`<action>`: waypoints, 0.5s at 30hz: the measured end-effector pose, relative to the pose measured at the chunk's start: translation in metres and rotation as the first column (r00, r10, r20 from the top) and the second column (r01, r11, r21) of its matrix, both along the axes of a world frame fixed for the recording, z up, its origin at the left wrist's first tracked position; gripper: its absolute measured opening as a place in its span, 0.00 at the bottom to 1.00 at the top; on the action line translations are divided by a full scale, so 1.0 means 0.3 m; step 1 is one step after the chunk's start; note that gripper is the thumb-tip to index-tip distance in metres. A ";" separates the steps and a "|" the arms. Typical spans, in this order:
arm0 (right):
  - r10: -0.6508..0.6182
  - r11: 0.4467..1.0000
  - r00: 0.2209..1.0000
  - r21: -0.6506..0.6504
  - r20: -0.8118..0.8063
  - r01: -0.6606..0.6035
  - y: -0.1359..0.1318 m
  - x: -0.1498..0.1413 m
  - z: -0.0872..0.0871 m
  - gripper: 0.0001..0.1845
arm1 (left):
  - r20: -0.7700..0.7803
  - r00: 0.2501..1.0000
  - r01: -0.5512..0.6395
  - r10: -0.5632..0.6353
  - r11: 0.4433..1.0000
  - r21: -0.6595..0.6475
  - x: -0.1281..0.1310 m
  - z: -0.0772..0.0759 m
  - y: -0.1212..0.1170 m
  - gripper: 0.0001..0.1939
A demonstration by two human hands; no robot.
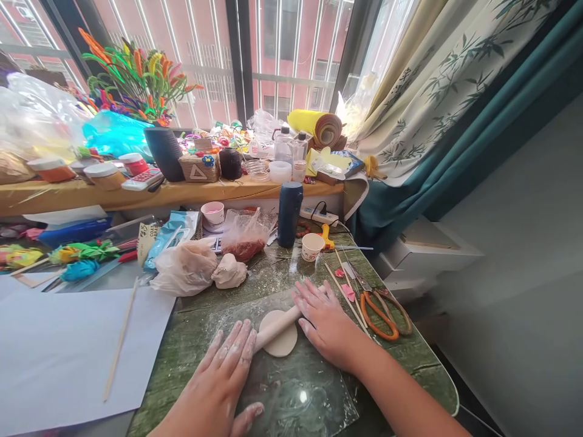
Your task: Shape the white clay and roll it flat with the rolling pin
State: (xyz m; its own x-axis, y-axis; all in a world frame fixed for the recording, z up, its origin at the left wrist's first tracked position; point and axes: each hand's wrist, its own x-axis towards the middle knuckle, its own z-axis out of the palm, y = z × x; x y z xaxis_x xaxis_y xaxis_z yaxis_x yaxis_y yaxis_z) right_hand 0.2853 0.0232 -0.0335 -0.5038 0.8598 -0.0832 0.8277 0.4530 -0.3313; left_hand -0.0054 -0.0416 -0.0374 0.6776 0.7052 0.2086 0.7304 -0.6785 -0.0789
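A pale rolling pin lies slantwise across a flat round of off-white dough. Under the dough is a clear sheet, smeared with white powder. My left hand rests palm down on the pin's near left end, fingers stretched out and dusted white. On the far right end lies my right hand, also flat with its fingers extended. Neither hand wraps round the pin, and both its ends are partly covered. Behind the sheet sit a lump of dough and a plastic bag.
To the right lie orange-handled scissors and thin wooden sticks. Farther back stand a paper cup, a dark blue bottle and a bag of brown powder. White paper with a stick covers the left side.
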 end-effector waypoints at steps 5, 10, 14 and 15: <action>0.047 0.998 0.999 -0.046 -0.022 -0.048 0.110 -0.055 0.018 0.31 | -0.002 0.998 -0.063 0.063 0.997 -0.042 -0.030 0.001 0.071 0.46; -0.037 0.999 0.999 -0.032 -0.016 0.036 0.129 -0.090 0.010 0.31 | -0.071 0.995 -0.078 0.073 0.995 -0.069 -0.063 0.019 0.168 0.37; -0.147 0.989 0.989 -0.020 0.000 0.147 0.059 -0.092 -0.001 0.33 | -0.075 0.994 -0.076 0.075 0.997 -0.014 -0.073 0.016 0.244 0.37; -0.163 0.987 0.987 -0.011 0.006 0.163 0.027 -0.090 -0.007 0.34 | -0.071 0.995 -0.075 0.075 0.997 -0.004 -0.071 0.014 0.259 0.37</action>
